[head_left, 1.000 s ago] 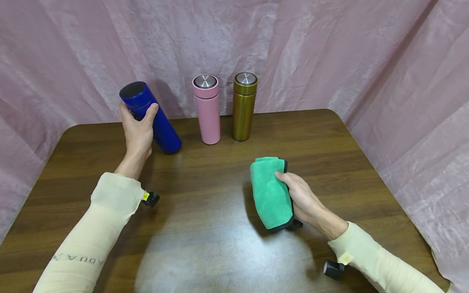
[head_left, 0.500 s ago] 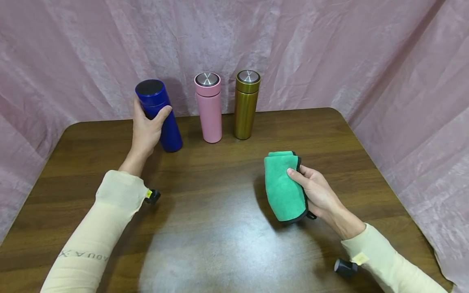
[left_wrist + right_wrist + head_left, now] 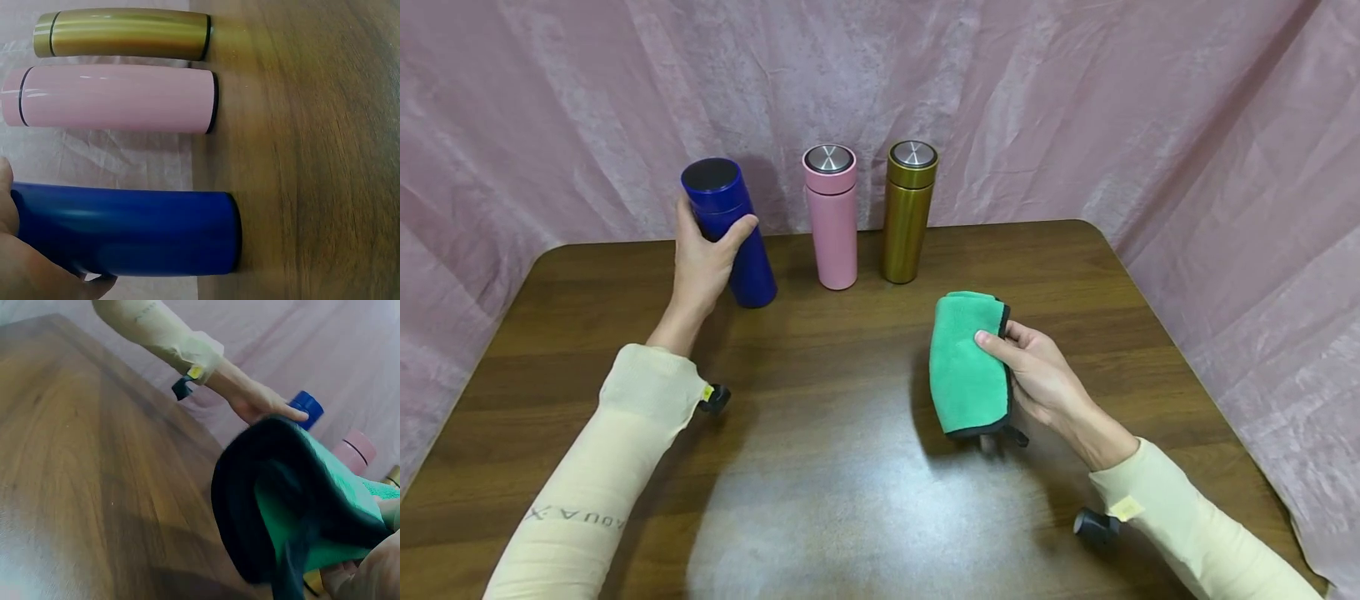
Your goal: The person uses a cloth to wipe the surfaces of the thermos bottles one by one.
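Observation:
My left hand (image 3: pixel 696 271) grips a blue thermos bottle (image 3: pixel 751 271) around its upper part, thumb on the right side. The bottle's base is at the table near the back edge, and its dark top shows in the head view. From the left wrist, the blue bottle (image 3: pixel 144 228) fills the lower left with fingers at its upper end. My right hand (image 3: pixel 1045 375) holds a folded green cloth (image 3: pixel 964 367) with black trim above the table, thumb on top. The right wrist view looks into the cloth's black-edged folds (image 3: pixel 240 506); the fingers beneath are partly hidden.
A pink thermos bottle (image 3: pixel 835 237) and a gold one (image 3: pixel 906 233) stand upright to the right of the blue bottle. All are on a brown wooden table (image 3: pixel 820 400), close to its back edge. Pink curtains (image 3: pixel 1037 100) hang behind and at the sides.
The tilted blue bottle has swung more upright, its top moving right in my left hand. My right hand moved right with the cloth, then slightly back left and farther from me.

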`<state>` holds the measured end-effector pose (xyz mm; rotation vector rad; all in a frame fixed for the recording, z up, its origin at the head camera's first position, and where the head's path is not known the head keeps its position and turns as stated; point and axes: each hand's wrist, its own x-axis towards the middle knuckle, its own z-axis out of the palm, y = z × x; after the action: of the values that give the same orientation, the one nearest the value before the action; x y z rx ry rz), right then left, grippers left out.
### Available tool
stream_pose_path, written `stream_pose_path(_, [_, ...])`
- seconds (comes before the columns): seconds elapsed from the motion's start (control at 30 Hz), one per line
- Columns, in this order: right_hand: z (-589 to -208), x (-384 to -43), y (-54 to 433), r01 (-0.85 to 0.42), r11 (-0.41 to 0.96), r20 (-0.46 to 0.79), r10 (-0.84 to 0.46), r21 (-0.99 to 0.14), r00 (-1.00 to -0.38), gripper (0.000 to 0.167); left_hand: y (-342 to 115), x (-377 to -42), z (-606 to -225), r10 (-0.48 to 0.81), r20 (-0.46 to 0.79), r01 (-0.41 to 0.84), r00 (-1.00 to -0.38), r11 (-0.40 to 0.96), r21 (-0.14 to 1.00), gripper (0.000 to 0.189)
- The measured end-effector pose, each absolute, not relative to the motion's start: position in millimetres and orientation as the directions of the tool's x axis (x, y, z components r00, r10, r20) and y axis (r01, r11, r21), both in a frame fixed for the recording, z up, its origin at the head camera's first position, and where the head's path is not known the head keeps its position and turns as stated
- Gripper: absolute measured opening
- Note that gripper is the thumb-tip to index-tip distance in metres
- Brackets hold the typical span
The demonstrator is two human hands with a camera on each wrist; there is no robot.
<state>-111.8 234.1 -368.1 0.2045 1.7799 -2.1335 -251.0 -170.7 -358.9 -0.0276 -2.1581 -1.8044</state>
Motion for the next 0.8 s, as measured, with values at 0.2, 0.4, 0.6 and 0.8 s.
stream_pose_path(0.2, [-368,-118,203,0.364,-0.131,-0.323,-0.253,-0.922,-0.912,0.039,-181,-239,-357,-0.085,0.184,0.161,-0.979,0.226,0.961,0.1])
stream_pose_path(0.4, [-374,-124,173,0.396,-0.097,-0.349,-0.316,-0.913,-0.882,0.04,-199,-230,-357,-0.037,0.084,0.071,-0.996,0.276,0.959,0.101])
stream_pose_path(0.6, [-381,-127,149,0.428,-0.055,-0.381,-0.364,-0.902,-0.85,0.036,-216,-219,-359,-0.034,-0.004,-0.015,-0.999,0.345,0.938,0.094])
stream_pose_path(0.8, [-391,-127,134,0.437,-0.007,-0.405,-0.364,-0.899,-0.839,0.031,-233,-201,-365,-0.013,-0.045,-0.046,-0.999,0.401,0.915,0.091])
